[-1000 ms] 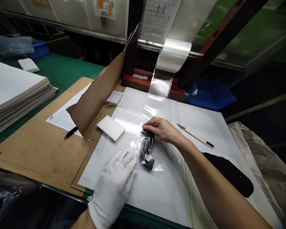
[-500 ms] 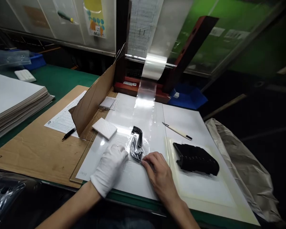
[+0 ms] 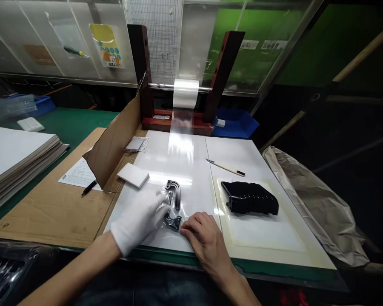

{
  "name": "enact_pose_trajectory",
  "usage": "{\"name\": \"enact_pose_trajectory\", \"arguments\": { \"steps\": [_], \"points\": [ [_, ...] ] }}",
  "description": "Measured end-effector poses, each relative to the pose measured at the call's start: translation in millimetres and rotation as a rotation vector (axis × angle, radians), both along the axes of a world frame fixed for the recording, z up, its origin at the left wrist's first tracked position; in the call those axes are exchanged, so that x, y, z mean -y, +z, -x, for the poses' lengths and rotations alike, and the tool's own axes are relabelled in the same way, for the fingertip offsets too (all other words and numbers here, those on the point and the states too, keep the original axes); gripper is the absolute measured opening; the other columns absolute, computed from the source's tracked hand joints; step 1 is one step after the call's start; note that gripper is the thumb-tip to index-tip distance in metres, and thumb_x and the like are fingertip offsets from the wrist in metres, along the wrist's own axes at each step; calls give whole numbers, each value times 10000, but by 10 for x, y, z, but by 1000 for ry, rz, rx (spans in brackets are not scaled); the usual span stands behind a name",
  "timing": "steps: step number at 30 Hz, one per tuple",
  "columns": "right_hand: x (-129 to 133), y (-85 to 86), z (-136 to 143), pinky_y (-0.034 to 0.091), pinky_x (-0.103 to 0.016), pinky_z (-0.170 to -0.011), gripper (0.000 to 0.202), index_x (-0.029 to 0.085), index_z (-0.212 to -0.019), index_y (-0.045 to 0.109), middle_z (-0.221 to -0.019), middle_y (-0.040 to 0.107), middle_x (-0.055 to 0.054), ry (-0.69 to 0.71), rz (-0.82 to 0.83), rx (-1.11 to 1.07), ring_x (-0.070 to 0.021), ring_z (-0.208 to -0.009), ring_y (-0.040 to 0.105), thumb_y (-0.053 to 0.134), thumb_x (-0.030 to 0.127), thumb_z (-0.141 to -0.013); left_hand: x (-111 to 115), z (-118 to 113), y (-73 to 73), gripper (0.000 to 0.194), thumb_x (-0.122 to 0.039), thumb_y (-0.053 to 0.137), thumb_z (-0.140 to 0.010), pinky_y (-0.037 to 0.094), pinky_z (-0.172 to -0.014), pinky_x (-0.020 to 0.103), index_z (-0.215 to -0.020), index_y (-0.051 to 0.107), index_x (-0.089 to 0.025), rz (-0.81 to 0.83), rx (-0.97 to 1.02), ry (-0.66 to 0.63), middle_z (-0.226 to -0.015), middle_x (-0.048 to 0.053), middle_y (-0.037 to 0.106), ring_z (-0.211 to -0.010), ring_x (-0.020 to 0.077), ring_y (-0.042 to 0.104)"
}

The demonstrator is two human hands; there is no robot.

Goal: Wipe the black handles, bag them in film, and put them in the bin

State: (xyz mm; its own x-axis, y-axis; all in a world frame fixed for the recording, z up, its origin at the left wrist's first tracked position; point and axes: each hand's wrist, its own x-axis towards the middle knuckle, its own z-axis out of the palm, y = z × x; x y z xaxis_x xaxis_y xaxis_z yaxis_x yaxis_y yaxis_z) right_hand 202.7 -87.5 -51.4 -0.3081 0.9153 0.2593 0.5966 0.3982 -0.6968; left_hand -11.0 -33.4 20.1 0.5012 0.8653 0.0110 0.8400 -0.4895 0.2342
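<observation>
A curved black part (image 3: 177, 196) lies on the white board, with clear film over and around it. From a roll (image 3: 185, 94) on a rod, clear film (image 3: 181, 136) runs down onto the board. My left hand (image 3: 142, 216), in a white glove and blurred by motion, is at the left side of the part, its fingers apart over the film. My bare right hand (image 3: 204, 233) pinches at the lower right end of the part, by the film's edge; what sits between its fingertips is too small to make out.
A white foam block (image 3: 133, 175) lies left of the part. To the right are a craft knife (image 3: 226, 167) and a black ribbed part (image 3: 250, 198). A cardboard divider (image 3: 115, 136), a pen (image 3: 89, 188) and stacked sheets (image 3: 15, 157) stand or lie left.
The view has shifted and straightened. My left hand has moved over the left side of the curved part, its fingers more spread. My right hand stays at the part's lower end.
</observation>
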Motion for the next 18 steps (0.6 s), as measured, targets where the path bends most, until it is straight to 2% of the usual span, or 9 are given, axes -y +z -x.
{"name": "enact_pose_trajectory", "arguments": {
  "steps": [3,7,11,18],
  "points": [
    [-21,5,0,379,-342,-754,91,239,-922,615,-891,608,-8,9,-14,-2,-184,-848,526,577,173,-972,-419,-165,123,197,-214,546,-963,504,-877,409,-1112,659,-153,-19,-49,-43,-1067,124,665,-992,288,623],
    [-16,11,0,379,-336,-747,102,234,-916,614,-876,607,-11,15,-31,-17,-184,-843,522,571,160,-972,-831,-280,74,130,-130,617,-891,543,-751,357,-988,701,-150,59,-188,-148,-984,77,703,-839,225,666],
    [-10,25,-11,381,-335,-747,116,235,-895,615,-869,615,-6,7,-22,-30,-178,-829,525,574,155,-969,-959,-305,5,104,-210,604,-957,554,-730,329,-941,675,-136,87,-281,-184,-924,38,693,-780,163,656],
    [-21,22,-7,396,-358,-757,115,227,-896,630,-883,627,-18,-1,24,-18,-189,-842,541,564,177,-976,-970,-314,11,121,-198,581,-961,557,-749,348,-1009,678,-144,83,-292,-212,-953,46,700,-814,182,670]
  ]
}}
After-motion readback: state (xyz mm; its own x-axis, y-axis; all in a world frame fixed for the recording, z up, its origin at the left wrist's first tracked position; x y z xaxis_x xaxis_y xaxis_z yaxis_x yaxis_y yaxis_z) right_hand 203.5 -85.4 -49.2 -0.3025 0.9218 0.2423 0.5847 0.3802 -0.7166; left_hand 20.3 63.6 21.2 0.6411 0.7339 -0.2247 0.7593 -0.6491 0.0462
